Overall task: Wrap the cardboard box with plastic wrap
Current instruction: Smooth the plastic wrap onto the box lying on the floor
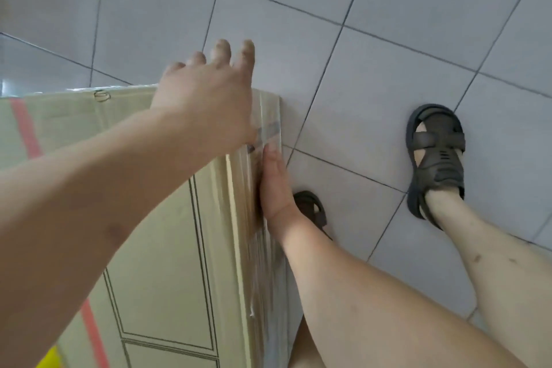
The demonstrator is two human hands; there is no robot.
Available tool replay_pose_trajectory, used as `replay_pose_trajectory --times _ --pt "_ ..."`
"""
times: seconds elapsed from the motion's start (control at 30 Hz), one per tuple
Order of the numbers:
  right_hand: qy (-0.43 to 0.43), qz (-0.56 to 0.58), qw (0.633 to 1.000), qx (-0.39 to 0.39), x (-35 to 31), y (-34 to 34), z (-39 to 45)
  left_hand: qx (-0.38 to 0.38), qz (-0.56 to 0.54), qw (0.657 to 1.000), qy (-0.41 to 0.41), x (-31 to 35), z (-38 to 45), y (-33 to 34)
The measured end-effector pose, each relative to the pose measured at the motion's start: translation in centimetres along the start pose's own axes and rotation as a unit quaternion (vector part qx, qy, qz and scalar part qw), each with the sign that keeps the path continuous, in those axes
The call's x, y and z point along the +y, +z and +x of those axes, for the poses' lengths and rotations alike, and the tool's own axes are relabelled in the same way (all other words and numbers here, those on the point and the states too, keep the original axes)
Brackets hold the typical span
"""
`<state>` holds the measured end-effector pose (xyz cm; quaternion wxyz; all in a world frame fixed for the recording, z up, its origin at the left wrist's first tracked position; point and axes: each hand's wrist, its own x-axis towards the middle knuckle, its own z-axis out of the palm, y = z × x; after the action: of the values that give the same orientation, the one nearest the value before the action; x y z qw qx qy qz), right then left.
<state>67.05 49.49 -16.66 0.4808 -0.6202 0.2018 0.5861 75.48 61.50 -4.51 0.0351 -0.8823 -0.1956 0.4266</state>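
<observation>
A big cardboard box (pixel 161 248) fills the lower left of the view. It stands on a floor (pixel 373 39) of pale grey tiles with dark lines between them. The box is light brown, with thin black lines drawn on its face and a pink stripe (pixel 25 128) near its left side.

Clear plastic wrap (pixel 263 263) covers the right edge of the box. It looks shiny and wrinkly there (you can see the cardboard through it). A bit more shiny wrap shows at the far left, just behind the top of the box.

The left hand (pixel 206 98) reaches across the top corner of the box. Its fingers are straight and spread, and they poke out past the top edge. It holds nothing.

The right hand (pixel 273 182) lies flat against the wrapped right edge of the box. Its fingers are straight and pressed on the plastic, not curled round anything.

One foot in a dark sandal (pixel 436 158) stands on the tiles, well to the right of the box. Another dark sandal (pixel 310 207) peeks out just behind the right wrist.
</observation>
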Motion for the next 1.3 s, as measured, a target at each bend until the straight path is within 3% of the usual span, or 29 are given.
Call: replay_pose_trajectory --times 0.1,0.17,0.27,0.4,0.5,0.57,0.77,0.93,1.1,1.3 --pt "-0.004 -0.013 1.0 -0.013 2.4 0.4 -0.5 0.117 -0.042 0.992 -0.011 0.0 -3.2 2.3" --pt "-0.005 -0.012 1.0 -0.008 3.3 0.6 0.2 0.13 -0.092 0.986 -0.045 -0.1 -3.5 3.4" --pt "-0.016 -0.015 1.0 -0.003 3.6 0.5 0.9 0.132 0.0 0.991 -0.028 0.7 -3.7 3.6" --pt "-0.003 0.025 0.999 0.027 4.8 -0.9 0.4 0.011 0.271 0.958 0.089 2.4 -3.2 2.5" --pt "0.009 0.026 1.0 0.005 6.4 -0.6 -0.5 -0.078 0.36 0.925 0.089 3.1 -2.7 1.9" --pt "-0.003 0.004 1.0 -0.014 6.8 0.4 -0.6 -0.095 0.387 0.914 0.08 3.3 -2.1 1.8" --pt "-0.025 0.024 0.999 -0.011 7.0 -0.5 -1.4 -0.098 0.425 0.896 0.079 2.8 -3.7 2.0" --pt "-0.015 0.033 0.999 -0.023 9.4 0.7 -5.6 -0.094 0.408 0.906 0.065 3.8 -5.7 3.1" --pt "-0.028 0.015 0.999 -0.015 10.5 1.9 -4.3 -0.074 0.423 0.901 0.06 3.7 -6.0 4.1" --pt "-0.023 0.079 0.996 0.017 12.9 0.0 -5.9 -0.052 0.397 0.913 0.072 4.2 -7.9 5.5"
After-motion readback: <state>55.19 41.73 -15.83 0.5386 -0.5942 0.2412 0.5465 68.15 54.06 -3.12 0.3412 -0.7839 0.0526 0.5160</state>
